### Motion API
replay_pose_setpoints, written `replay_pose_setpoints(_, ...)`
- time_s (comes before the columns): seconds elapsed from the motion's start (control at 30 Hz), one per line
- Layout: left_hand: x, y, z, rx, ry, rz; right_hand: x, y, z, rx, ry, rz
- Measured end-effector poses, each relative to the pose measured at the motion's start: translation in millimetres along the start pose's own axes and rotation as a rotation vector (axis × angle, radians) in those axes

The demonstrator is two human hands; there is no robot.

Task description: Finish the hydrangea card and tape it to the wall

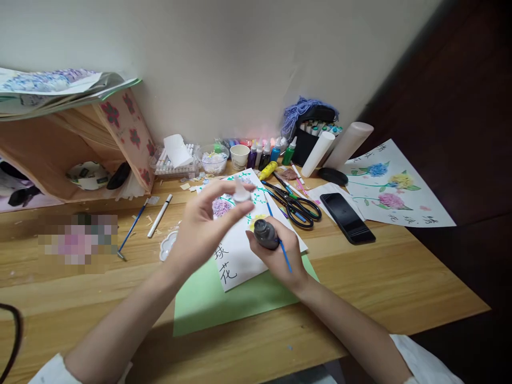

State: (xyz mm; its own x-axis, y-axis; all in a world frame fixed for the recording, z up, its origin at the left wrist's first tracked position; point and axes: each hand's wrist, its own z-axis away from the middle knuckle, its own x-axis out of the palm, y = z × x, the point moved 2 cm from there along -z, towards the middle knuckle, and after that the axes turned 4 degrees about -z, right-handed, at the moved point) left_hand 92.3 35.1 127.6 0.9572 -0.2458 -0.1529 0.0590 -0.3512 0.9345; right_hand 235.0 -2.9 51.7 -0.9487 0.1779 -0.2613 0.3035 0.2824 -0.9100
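Observation:
My left hand point(206, 226) is raised over the desk, its fingertips pinched on a small white cap point(241, 194). Just to its right, my right hand point(276, 255) grips a small dark paint bottle point(265, 233) with its top off, and a thin blue paintbrush point(283, 249) is tucked along the same fingers. Under both hands lies a white sheet point(240, 256) with painted flowers and black brush writing, resting on a green sheet point(224, 304). A white flower-shaped palette point(168, 244) sits left of my left hand.
Black scissors point(298, 209) and a black phone point(347, 217) lie right of the sheet. Paint bottles point(264, 154), a paper cup point(240, 156) and a marker case point(316, 133) line the wall. A second flower painting point(394, 186) lies far right. A cardboard shelf point(80, 154) stands left.

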Motion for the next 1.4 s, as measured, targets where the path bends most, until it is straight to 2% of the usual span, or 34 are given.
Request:
replay_pose_setpoints(0.07,-10.3,-5.6,-3.2,-0.155,0.027,0.182,0.6,-0.2,-0.9,0.062,-0.02,-0.046)
replay_pose_setpoints(0.13,-16.8,-12.6,-4.4,-0.318,-0.005,0.361,1.1,1.0,-1.3,0.141,-0.058,-0.112)
replay_pose_setpoints(0.23,-17.1,-19.7,-2.3,-0.553,-0.094,0.575,1.5,3.8,-0.8,0.213,-0.098,-0.171)
replay_pose_setpoints(0.33,-12.5,-20.3,-0.1,-0.679,-0.094,0.66,1.2,5.6,0.4,0.211,-0.095,-0.182)
replay_pose_setpoints(0.77,3.3,-26.5,3.8,-0.81,-0.069,0.773,1.6,0.0,3.5,0.182,-0.105,-0.192)
replay_pose_setpoints(1.03,8.3,-23.1,3.7,-0.909,0.072,0.88,0.4,-3.4,6.2,0.159,-0.114,-0.155)
replay_pose_setpoints(1.23,9.7,-22.3,3.2,-0.894,0.07,0.86,0.5,-3.5,7.3,0.166,-0.112,-0.156)
replay_pose_setpoints(1.4,9.4,-25.3,4.3,-0.825,0.032,0.801,0.8,-3.2,7.4,0.158,-0.112,-0.157)
